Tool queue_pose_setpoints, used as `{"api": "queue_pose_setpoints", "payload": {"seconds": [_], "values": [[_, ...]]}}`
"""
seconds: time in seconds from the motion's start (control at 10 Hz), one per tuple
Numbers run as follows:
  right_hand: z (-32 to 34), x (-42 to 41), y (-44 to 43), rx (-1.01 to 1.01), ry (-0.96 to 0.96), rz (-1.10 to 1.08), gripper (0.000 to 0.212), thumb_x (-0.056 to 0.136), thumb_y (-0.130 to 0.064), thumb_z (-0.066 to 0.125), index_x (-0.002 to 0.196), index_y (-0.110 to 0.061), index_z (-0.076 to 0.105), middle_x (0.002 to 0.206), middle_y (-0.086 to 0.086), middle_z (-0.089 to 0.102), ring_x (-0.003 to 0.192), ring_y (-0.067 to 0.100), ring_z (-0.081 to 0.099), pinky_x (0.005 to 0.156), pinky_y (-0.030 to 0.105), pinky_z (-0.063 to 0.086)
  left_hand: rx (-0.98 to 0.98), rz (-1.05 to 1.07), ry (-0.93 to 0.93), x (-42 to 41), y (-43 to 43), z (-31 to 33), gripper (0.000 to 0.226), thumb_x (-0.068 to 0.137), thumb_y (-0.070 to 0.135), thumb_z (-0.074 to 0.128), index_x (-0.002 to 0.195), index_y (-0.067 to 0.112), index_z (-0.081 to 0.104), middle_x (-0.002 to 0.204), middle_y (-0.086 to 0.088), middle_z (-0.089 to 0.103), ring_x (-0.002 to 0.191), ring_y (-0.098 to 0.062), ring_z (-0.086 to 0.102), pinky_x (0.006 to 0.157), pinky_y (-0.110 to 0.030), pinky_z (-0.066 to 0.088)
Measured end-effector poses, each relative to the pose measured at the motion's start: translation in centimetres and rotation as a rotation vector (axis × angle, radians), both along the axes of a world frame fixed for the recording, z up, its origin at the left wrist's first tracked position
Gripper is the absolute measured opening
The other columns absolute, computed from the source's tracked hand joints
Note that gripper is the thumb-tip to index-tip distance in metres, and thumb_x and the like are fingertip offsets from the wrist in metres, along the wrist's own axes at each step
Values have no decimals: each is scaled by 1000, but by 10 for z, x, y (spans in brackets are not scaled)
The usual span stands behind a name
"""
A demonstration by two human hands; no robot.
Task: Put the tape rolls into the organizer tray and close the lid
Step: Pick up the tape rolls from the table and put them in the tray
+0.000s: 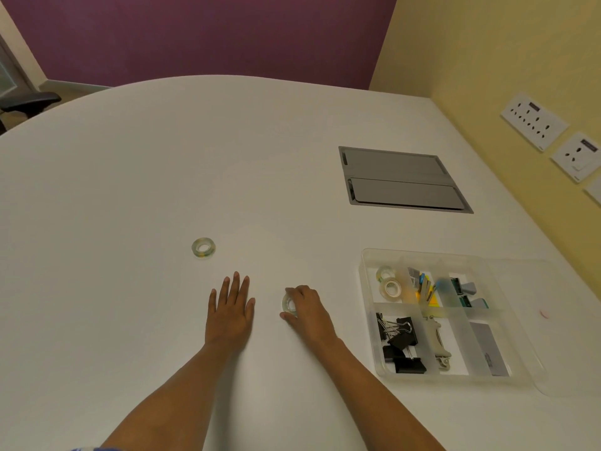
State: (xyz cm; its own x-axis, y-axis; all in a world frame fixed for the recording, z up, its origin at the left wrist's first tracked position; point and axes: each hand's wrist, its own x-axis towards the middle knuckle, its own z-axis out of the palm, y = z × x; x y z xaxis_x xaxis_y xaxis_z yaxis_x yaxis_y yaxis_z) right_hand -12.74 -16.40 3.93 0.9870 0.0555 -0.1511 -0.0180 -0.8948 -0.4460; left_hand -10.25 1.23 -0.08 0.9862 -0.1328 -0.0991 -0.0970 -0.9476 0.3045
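White laminate covers the big rounded worktop (130,190), which runs back to a purple wall and meets a yellow wall on the right. Set flush into its far right part is a grey hatch (403,179) of two long flaps. Nearer, at the right, stands the clear plastic organizer tray (366,265), divided into compartments, with its transparent lid (533,320) lying open flat on the worktop along the tray's right side. Two bare forearms reach in from the near edge. The left hand (231,315) rests palm down on the worktop, fingers straight and close together, holding nothing. The right hand (307,312) is just beside it, curled over a clear tape roll (288,305) that sits on the worktop; the fingers and thumb wrap round the roll's rim, though from this angle I cannot quite say whether it has left the surface. A second tape roll (203,248), with a greenish-yellow tint, lies flat and alone beyond the left hand, well apart from the tray. Inside the tray's far left compartment lie two more tape rolls (389,286), touching one another. The near left compartment holds black binder clips (398,340), the one next to it a pale stapler (437,343), and the far compartments hold small coloured stationery too jumbled to name. On the yellow wall sit white socket plates (533,120).
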Motion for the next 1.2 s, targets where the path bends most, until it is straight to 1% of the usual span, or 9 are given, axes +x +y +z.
{"api": "queue_pose_setpoints", "payload": {"seconds": [0.4,0.5,0.6,0.7,0.8,0.9,1.0,1.1,1.2], "values": [[13,4,-12,96,-120,-68,52,93,-17,59,141,-16,41,145,2,40,131,16,41,104,25,42,3,-5,6,-1,0,3,55,101,38,14,149,25,-9,160,3,-13,148,-15,-12,122,-39,-6],[34,15,-28,206,-222,-187,49,88,-6,62,135,-13,48,140,4,44,127,19,45,98,22,41,1,0,-3,-1,-1,3,54,101,38,15,150,25,-7,161,3,-11,148,-15,-10,122,-39,-5],[51,23,-45,244,-308,-292,48,85,-1,64,130,-11,53,135,7,47,123,21,48,94,17,38,6,1,-6,-2,0,3,54,101,38,14,150,25,-7,161,3,-11,148,-15,-10,122,-39,-4],[68,28,-81,250,-408,-464,49,82,4,68,128,-8,56,131,14,45,119,26,51,98,20,40,1,1,-5,-2,-1,4,54,101,38,15,150,24,-7,161,2,-11,148,-15,-9,122,-39,-4],[72,27,-105,247,-411,-587,48,83,3,68,129,-7,55,133,16,42,120,30,51,104,32,45,3,1,-4,-2,-1,4,54,102,38,15,149,24,-8,161,3,-11,148,-15,-9,122,-39,-4],[66,23,-131,110,-285,-701,50,85,-3,68,132,-7,50,133,19,46,122,34,50,99,41,49,-2,3,-3,-2,-1,4,55,102,37,15,149,24,-8,160,3,-11,148,-15,-10,122,-39,-5],[58,21,-139,6,-173,-671,53,84,-6,70,132,-6,49,130,21,53,121,35,50,95,40,48,-9,3,-3,-2,-1,3,55,101,37,15,149,24,-8,160,3,-11,148,-15,-10,122,-39,-5],[48,22,-143,5,-78,-585,56,82,-5,72,132,-4,47,129,21,55,121,34,50,96,40,46,-4,3,-1,-2,-1,3,55,101,38,15,149,24,-9,160,3,-12,148,-15,-10,122,-38,-6],[45,25,-144,7,-53,-548,58,82,-2,72,133,-5,45,131,19,54,123,33,49,97,41,45,8,1,1,-2,-1,3,55,101,38,14,149,24,-10,160,3,-13,148,-15,-11,122,-38,-6]]}}
